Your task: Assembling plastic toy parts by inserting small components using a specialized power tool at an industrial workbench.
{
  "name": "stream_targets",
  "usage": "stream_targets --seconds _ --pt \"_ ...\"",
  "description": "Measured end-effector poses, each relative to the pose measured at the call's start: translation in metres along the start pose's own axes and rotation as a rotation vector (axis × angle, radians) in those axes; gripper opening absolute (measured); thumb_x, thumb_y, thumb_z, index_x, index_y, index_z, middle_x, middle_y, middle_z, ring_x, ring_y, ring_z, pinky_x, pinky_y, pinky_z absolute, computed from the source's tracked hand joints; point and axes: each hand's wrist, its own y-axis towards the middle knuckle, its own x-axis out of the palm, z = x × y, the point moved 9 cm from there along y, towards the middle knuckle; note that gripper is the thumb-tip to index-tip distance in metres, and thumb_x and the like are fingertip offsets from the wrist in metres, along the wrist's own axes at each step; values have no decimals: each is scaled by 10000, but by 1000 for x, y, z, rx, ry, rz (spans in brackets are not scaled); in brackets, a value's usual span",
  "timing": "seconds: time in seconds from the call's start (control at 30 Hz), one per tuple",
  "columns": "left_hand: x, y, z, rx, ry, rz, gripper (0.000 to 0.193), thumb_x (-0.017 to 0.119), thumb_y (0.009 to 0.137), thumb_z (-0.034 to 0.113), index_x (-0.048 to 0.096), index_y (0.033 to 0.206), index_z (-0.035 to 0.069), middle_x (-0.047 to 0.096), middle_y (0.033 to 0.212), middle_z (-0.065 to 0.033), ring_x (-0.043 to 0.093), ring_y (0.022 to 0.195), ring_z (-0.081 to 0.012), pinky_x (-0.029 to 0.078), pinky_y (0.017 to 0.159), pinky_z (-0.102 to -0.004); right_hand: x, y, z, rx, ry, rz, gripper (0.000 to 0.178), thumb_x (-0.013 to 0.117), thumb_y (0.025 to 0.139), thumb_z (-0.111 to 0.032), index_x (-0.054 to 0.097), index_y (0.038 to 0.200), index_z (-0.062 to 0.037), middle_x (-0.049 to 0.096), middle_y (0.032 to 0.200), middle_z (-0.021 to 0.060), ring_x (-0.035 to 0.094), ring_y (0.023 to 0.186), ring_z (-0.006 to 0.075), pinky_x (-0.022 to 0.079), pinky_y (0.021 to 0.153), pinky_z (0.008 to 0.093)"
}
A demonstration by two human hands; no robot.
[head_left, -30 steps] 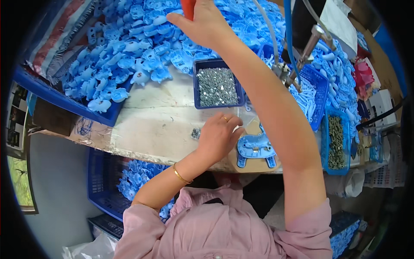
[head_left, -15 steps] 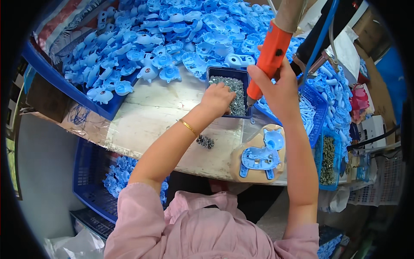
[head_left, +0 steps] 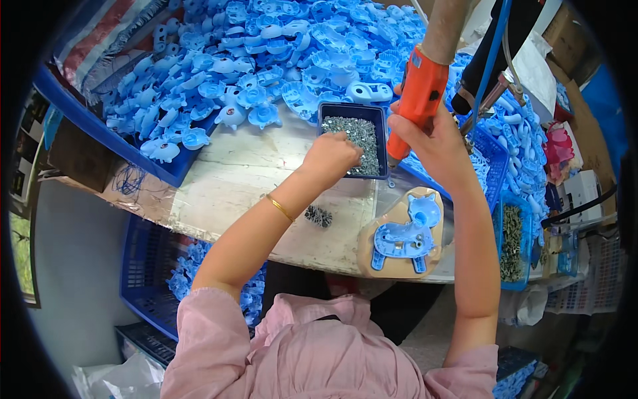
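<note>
My left hand (head_left: 333, 158) is at the left side of a dark blue box (head_left: 365, 176) filled with small silvery screws (head_left: 363, 135). Its fingers are drawn together over the screws; whatever is between them is too small to make out. Wrapped in my right hand (head_left: 438, 141) is an orange power screwdriver (head_left: 423, 86), tip down, just right of the box. Below it, a light blue animal-shaped plastic shell half (head_left: 403, 241) lies hollow side up in a tan fixture (head_left: 365, 259) by the table's front edge. Small metal pieces show inside the shell.
Blue plastic parts (head_left: 266, 53) are heaped across the back. A dark spiky clump (head_left: 318, 216) lies on the table (head_left: 229, 183). At right stand a blue basket (head_left: 495, 166) of pale blue pieces and a clear blue tub (head_left: 512, 243) of screws. A hose and cable hang beside the screwdriver.
My left hand has pulled back slightly toward me, its fingers gathering closer together. The screwdriver has shifted a little to the right and down in my right hand. The shell stays in its fixture.
</note>
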Motion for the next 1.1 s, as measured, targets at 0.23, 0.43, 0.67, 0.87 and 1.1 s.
stream_targets --seconds 0.23,0.43,0.67,0.87,1.1 --pt "-9 -6 -3 -96 -198 33 258 674 902 345 633 809 108 659 770 -70 669 834 -276 530 638 -423 2 -6 3 94 -12 -105 481 678 966 -196 465 1357 -16 700 1080 131 678 1066 208 517 974 366" --pt "-21 -10 14 -104 -308 141 223 639 937 298 561 900 92 668 900 -67 668 902 -253 553 645 -412 11 -14 -5 27 118 -145 453 655 968 -194 461 1339 -23 699 1035 115 694 988 199 538 909 362" --pt "-53 -38 75 112 -450 297 237 680 913 314 552 933 114 592 844 -18 631 871 -202 535 572 -357 13 -38 -20 32 401 76 339 645 847 -133 576 1139 24 600 734 47 588 644 114 507 682 277" --pt "-47 -49 92 52 -596 255 244 717 890 295 563 945 113 593 834 -30 638 799 -232 520 555 -365 10 -57 -20 -50 540 123 213 707 838 -71 632 1017 18 602 676 1 544 570 48 431 522 211" --pt "-42 -51 101 61 -679 279 255 714 890 290 559 927 91 584 808 -61 635 777 -270 520 582 -401 12 -62 -12 1 414 92 270 581 826 -92 554 1060 40 569 621 41 539 541 105 518 634 314"
